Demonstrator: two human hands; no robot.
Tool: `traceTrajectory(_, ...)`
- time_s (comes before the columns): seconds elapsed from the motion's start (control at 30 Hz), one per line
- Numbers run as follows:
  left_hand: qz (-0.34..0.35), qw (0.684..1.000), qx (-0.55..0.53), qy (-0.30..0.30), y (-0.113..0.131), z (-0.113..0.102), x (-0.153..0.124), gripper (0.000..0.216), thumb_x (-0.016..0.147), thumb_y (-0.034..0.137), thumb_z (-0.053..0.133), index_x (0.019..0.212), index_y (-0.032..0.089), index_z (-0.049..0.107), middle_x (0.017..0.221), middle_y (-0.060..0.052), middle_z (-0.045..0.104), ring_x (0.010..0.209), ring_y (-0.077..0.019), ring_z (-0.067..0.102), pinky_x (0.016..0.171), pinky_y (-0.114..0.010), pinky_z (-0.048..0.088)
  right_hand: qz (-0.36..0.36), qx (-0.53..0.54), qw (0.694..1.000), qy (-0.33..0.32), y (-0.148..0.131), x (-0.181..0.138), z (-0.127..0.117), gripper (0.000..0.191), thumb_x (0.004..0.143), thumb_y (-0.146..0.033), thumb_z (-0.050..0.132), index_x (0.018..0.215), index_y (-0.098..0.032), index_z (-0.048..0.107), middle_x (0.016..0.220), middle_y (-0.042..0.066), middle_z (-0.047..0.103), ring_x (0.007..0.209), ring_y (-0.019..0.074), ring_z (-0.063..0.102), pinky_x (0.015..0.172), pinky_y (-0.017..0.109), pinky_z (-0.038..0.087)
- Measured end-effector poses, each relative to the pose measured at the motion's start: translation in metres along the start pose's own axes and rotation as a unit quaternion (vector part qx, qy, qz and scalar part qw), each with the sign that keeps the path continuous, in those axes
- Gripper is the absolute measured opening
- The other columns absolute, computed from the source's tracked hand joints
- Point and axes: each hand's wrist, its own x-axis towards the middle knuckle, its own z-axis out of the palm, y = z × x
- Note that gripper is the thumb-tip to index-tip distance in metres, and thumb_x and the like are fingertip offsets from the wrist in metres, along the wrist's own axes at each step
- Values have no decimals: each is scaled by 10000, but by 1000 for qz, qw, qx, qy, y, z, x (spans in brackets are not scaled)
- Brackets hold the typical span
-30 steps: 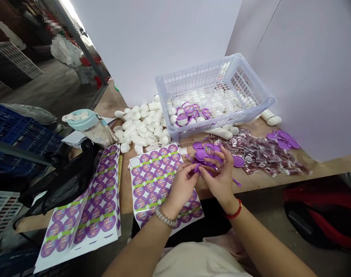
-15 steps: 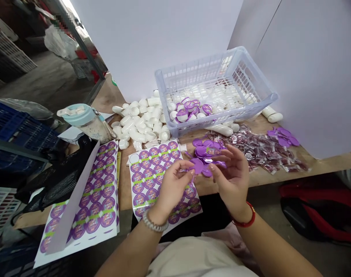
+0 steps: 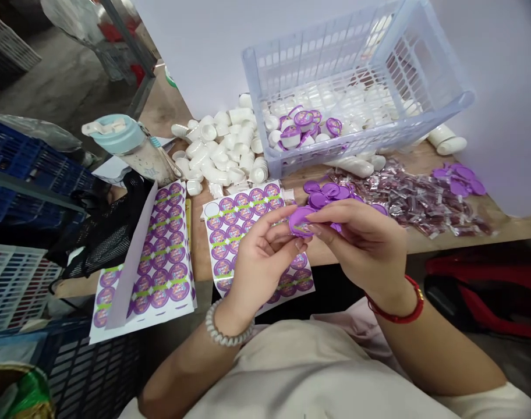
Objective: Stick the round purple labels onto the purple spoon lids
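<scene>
Far left of frame: a blue crate (image 3: pixel 29 180) sits above a white crate (image 3: pixel 12 285). Upper left: a bottle (image 3: pixel 130 148) with a pale blue lid lies tilted, and a black mesh bag (image 3: pixel 103 233) is just below it. Left of centre: a stack of sticker sheets (image 3: pixel 165 250) printed with round purple labels lies on the wooden table (image 3: pixel 197 244), its top backing sheet folded up. A second sticker sheet (image 3: pixel 243 212) lies at centre, partly under the hands, with one label gone from its top left corner. Above it is a heap of white caps (image 3: pixel 222 151). Centre of frame: the left hand (image 3: pixel 261 256), with a bead bracelet (image 3: pixel 226 331) at the wrist, is curled, its thumb and fingertips pinching a purple lid (image 3: pixel 299 218). The right hand (image 3: pixel 365 244), with a red bracelet (image 3: pixel 400 308) at the wrist, grips the same lid from the other side with narrowed fingers. The lid is held above the table edge, just in front of a pile of loose purple lids (image 3: pixel 331 191). Upper centre to right: a pale plastic basket (image 3: pixel 379 132) holds white caps and some labelled ones. Right of frame: small wrapped sachets (image 3: pixel 422 201) are spread on the table, with more purple lids (image 3: pixel 460 177) beyond them.
</scene>
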Motion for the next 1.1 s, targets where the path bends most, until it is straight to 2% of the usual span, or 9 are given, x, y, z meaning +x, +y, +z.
traceTrajectory(0.17,1,1000,3,5,5,-4,-6,420,823,200,881,1211,287,746,884,26,785,817,-144,753,831,-295,626,9,-14,999,-39,-6,3,0,188,954,-116,720,1035,-270,790,961,13,802,842,187,740,780,333,606)
traceTrajectory(0.27,10,1000,22,12,7,-7,-7,411,827,174,864,1210,280,761,828,32,749,754,-118,707,741,-244,593,20,-13,998,-54,-6,4,0,173,947,-129,738,1034,-270,788,964,10,803,850,188,739,757,325,584)
traceTrajectory(0.4,17,998,54,19,8,-12,-9,423,836,193,857,1240,277,761,773,38,686,687,-112,646,656,-237,550,17,-45,996,-69,-6,7,2,136,949,-166,746,1012,-279,786,902,-16,789,746,165,705,684,308,552)
traceTrajectory(0.5,13,998,60,18,8,-16,-10,420,842,213,858,1245,280,760,814,25,707,715,-124,660,670,-250,556,8,-61,995,-84,-6,9,4,135,957,-168,731,1007,-282,781,872,-25,780,711,164,692,665,310,546)
traceTrajectory(0.6,11,998,56,13,8,-19,-10,406,845,230,862,1235,276,760,864,8,751,804,-153,714,756,-283,586,0,-79,992,-98,-7,11,7,141,951,-151,729,1006,-273,773,865,-32,780,713,159,694,655,302,533)
traceTrajectory(0.8,11,1000,15,12,5,-25,-10,419,835,251,885,1229,272,743,925,-4,791,853,-153,741,799,-270,589,-33,-123,984,-122,-7,13,8,130,969,-164,706,1022,-270,758,890,-20,791,767,161,735,686,280,560)
traceTrajectory(0.97,-12,999,5,46,-2,-36,-3,311,825,325,901,1061,252,712,791,34,735,667,-105,670,621,-201,536,-89,-152,968,-179,-8,6,9,278,985,-149,629,1204,-293,720,1080,31,805,976,227,768,811,346,629)
traceTrajectory(1.03,-28,998,6,50,-3,-39,-1,333,796,330,922,1027,251,694,722,59,687,608,-93,633,580,-189,529,-105,-175,966,-161,-8,1,14,336,973,-113,618,1250,-283,701,1103,47,803,993,240,757,860,379,627)
traceTrajectory(1.1,-39,998,5,44,-4,-41,-2,369,780,330,931,1068,256,711,680,79,620,562,-81,585,571,-194,552,-111,-202,966,-113,-6,-5,20,361,952,-87,629,1251,-278,695,1113,58,795,1004,259,735,921,431,603)
